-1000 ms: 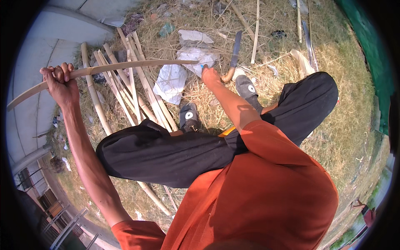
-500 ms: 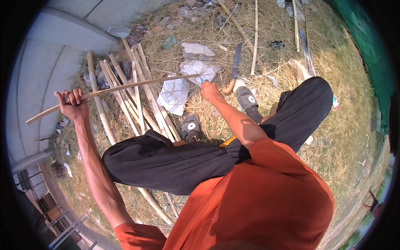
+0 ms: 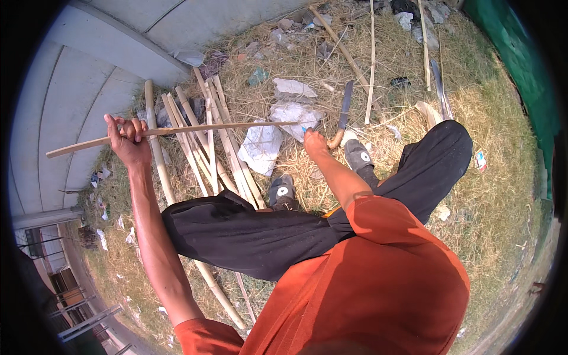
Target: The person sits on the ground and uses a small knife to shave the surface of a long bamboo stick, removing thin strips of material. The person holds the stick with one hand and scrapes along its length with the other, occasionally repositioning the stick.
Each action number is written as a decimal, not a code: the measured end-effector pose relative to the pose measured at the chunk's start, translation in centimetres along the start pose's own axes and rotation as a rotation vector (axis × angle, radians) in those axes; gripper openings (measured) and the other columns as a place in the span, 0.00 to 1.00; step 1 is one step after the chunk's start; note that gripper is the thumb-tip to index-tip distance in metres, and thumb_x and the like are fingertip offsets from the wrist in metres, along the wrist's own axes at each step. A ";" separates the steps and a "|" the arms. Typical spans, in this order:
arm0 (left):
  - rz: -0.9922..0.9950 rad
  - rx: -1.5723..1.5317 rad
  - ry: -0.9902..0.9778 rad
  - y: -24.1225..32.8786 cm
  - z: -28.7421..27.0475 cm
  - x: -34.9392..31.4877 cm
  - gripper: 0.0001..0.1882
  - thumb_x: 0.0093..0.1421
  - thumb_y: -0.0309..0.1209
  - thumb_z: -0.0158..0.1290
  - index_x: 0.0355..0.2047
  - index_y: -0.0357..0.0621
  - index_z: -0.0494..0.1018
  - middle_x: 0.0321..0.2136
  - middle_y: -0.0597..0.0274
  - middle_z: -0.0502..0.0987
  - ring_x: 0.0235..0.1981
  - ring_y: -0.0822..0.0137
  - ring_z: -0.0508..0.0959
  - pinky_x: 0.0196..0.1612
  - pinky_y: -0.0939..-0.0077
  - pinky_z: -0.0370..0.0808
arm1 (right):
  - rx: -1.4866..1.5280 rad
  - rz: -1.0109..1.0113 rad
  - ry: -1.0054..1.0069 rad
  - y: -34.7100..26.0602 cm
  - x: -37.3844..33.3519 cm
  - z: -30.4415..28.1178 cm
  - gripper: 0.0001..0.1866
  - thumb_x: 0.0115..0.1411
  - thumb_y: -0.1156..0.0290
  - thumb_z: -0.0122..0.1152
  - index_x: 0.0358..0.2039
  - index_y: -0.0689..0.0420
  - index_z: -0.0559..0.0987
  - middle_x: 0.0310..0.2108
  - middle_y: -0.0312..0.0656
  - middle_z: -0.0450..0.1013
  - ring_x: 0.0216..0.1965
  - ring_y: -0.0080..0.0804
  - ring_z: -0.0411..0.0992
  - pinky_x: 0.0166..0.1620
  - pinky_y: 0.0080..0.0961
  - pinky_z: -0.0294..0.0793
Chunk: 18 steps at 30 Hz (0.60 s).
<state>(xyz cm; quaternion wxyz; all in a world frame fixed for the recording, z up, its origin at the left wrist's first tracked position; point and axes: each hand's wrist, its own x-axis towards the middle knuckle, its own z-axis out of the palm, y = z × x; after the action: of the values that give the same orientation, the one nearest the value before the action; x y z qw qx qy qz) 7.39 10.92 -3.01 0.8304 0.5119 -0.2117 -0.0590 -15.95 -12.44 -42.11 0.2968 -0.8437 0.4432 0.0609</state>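
Left hand (image 3: 130, 144) grips a slender, straight tan strip (image 3: 222, 126); right hand (image 3: 315, 142), a blue tool (image 3: 305, 129).

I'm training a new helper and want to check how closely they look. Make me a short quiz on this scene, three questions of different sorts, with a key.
1. Multiple choice: what does the left hand hold?
A) a rope
B) a long, thin strip
C) a bottle

2. True or false: the machete lies on the grass, in neither hand.

3. Fill in the blank: the right hand holds a small tool with a part coloured ____.

Key:
1. B
2. True
3. blue
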 end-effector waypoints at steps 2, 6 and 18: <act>-0.012 -0.013 -0.042 0.0 -0.8 -0.3 0.20 0.67 0.48 0.48 0.24 0.48 0.69 0.08 0.74 0.48 0.12 0.75 0.51 0.25 0.76 0.58 | 0.025 0.021 -0.039 -0.6 -0.4 -0.5 0.16 0.65 0.70 0.39 0.45 0.62 0.73 0.42 0.58 0.76 0.46 0.53 0.75 0.49 0.45 0.74; -0.051 -0.021 0.040 0.1 -3.3 -0.1 0.21 0.66 0.49 0.49 0.23 0.48 0.68 0.08 0.74 0.47 0.11 0.75 0.50 0.23 0.76 0.59 | -0.034 -0.024 -0.036 -0.8 -0.7 -1.0 0.16 0.65 0.72 0.37 0.45 0.64 0.72 0.42 0.59 0.76 0.46 0.55 0.75 0.49 0.45 0.74; 0.081 -0.077 0.223 0.8 -10.9 1.6 0.22 0.66 0.46 0.49 0.20 0.45 0.68 0.06 0.70 0.48 0.09 0.73 0.48 0.18 0.76 0.54 | 0.054 0.026 -0.097 1.5 1.0 -0.6 0.23 0.67 0.60 0.39 0.42 0.63 0.79 0.46 0.60 0.74 0.48 0.58 0.73 0.53 0.47 0.71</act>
<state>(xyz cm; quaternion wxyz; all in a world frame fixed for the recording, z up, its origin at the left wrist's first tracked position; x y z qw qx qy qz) 13.19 19.74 -6.07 0.8697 0.4739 -0.1362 0.0240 -16.60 -14.06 -42.65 0.3398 -0.8255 0.4408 0.0936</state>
